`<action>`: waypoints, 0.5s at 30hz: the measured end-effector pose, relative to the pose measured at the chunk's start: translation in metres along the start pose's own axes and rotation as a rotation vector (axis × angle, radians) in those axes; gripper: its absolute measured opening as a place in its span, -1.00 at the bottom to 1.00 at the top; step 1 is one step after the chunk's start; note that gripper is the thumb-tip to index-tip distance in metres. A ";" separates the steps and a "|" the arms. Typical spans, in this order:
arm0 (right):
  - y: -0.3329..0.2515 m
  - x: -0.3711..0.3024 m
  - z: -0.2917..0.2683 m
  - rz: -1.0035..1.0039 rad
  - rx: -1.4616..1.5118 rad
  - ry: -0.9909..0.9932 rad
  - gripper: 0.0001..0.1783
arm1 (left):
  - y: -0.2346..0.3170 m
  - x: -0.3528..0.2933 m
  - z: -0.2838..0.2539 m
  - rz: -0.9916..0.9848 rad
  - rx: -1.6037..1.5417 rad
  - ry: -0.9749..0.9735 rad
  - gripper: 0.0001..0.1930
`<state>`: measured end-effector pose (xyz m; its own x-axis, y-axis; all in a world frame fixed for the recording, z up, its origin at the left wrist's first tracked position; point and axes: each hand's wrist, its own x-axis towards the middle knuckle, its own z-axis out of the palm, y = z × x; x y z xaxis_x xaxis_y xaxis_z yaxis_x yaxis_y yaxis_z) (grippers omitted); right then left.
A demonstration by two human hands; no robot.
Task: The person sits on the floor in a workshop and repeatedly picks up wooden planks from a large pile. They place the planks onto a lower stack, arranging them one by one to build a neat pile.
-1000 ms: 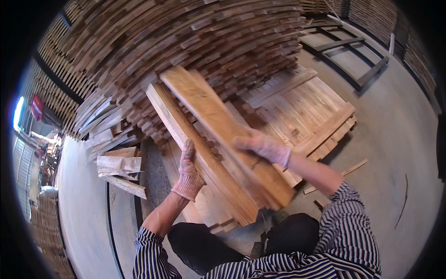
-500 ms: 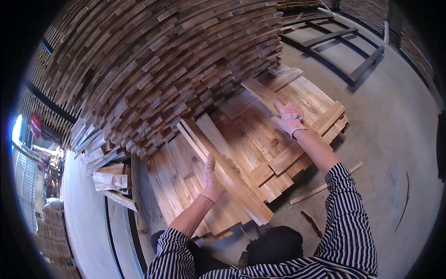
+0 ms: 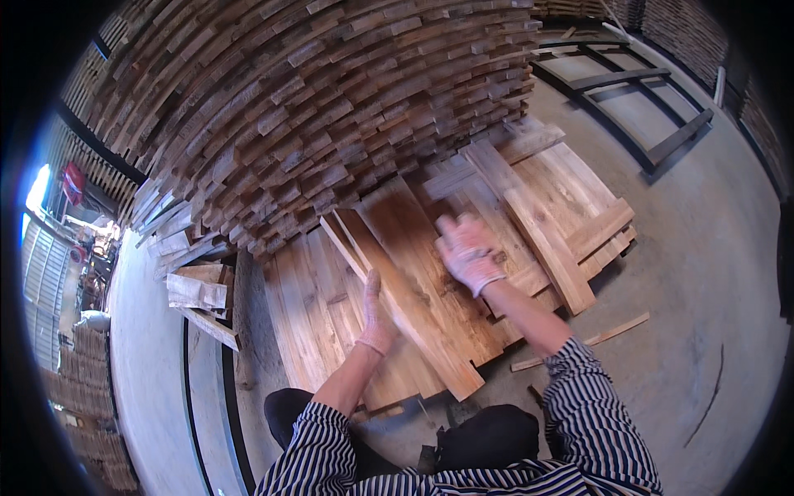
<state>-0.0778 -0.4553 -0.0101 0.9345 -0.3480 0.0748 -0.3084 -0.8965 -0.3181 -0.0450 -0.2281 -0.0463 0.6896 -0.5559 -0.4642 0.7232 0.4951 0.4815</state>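
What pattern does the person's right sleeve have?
The right sleeve has narrow dark and whitish stripes; it shows best in the head view.

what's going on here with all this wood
A person in gloves is handling boards. The left hand is at the left side of some boards and seems to hold them, though its grip is partly hidden. The right hand, blurred and open, holds nothing visible; it is over the planks, between those boards and a loose board lying slantwise on the right. Behind them rises a tall pile.
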 end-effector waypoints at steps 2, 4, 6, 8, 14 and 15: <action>0.075 0.011 -0.011 0.061 -0.397 0.545 -0.32 | -0.008 0.001 0.010 -0.044 0.021 -0.014 -0.32; 0.107 0.031 -0.039 0.281 -0.268 0.069 -0.25 | 0.004 -0.005 -0.010 -0.017 -0.036 -0.033 -0.31; 0.128 0.030 -0.037 0.260 -0.241 0.043 -0.20 | -0.002 0.003 -0.007 -0.032 -0.060 -0.082 -0.30; 0.119 0.034 -0.023 0.212 -0.252 0.052 -0.20 | -0.002 0.001 -0.009 -0.016 -0.048 -0.092 -0.30; 0.008 0.038 0.024 0.187 0.117 -0.029 -0.28 | -0.007 0.005 0.001 0.008 0.074 -0.027 -0.29; 0.012 0.036 0.025 0.178 0.143 -0.052 -0.28 | -0.008 0.007 -0.001 0.014 0.097 -0.098 -0.29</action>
<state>-0.0432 -0.4718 -0.0348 0.8766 -0.4793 -0.0422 -0.4443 -0.7727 -0.4533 -0.0459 -0.2359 -0.0542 0.6892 -0.6142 -0.3844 0.7032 0.4389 0.5594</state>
